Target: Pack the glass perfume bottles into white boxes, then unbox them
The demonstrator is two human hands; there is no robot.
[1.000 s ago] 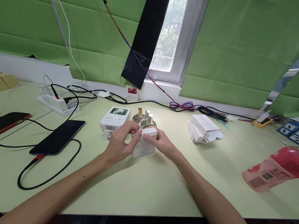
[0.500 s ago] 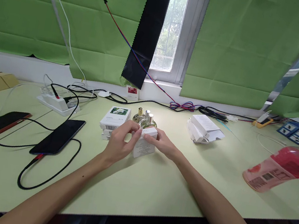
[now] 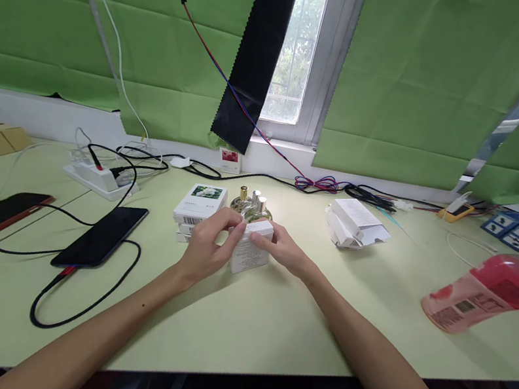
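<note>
A small white printed carton [image 3: 250, 256] stands on the table between my hands. My left hand [image 3: 213, 240] grips its upper left edge with thumb and fingertips. From the other side, my right hand [image 3: 283, 249] holds it, the thumb lying over the top and the other fingers partly hidden behind. Just behind the carton are several glass perfume bottles [image 3: 254, 205] with gold and silver caps, their lower parts hidden. Left of them sits a stack of white boxes [image 3: 200, 206], the top one bearing a white flower picture.
Opened white cartons [image 3: 357, 224] lie right of the bottles. A large bottle of red drink [image 3: 486, 292] is at the right. On the left are a phone [image 3: 103, 238] with a looped black cable and a white power strip [image 3: 98, 177]. Cables [image 3: 262, 177] run along the wall.
</note>
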